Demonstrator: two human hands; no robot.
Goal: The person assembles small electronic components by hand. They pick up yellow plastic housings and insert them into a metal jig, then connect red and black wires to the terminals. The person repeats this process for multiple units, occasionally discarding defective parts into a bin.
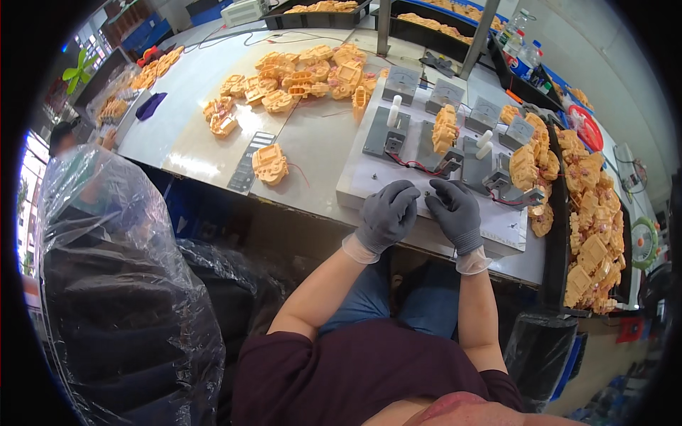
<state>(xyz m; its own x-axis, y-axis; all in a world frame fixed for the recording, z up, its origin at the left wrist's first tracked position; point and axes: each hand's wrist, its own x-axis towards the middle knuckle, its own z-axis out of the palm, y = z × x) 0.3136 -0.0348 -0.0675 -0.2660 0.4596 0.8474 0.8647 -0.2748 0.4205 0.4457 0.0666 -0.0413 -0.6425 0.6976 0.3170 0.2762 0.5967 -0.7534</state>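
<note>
Both hands wear grey gloves over thin translucent ones. My left hand [387, 215] is curled closed at the front edge of a white test box [359, 186]. Close by on its right, my right hand [455, 213] is also closed, fingers bent toward the thumb. Whatever either may hold is hidden by the fingers. On the box stand grey clamp fixtures [376, 136] with white handles [395, 111] and red and black wires. A yellow-orange plastic housing [445, 130] sits upright in one fixture, beyond my right hand. Behind the fixtures is a row of dial meters [402, 83].
Left of the box lies a single housing [270, 165] with a thin red wire. A heap of housings [312, 71] covers the table behind it. At right, a black tray [558, 263] is piled with more. Plastic-wrapped chairs [121, 284] stand left; bottles [524, 57] stand far right.
</note>
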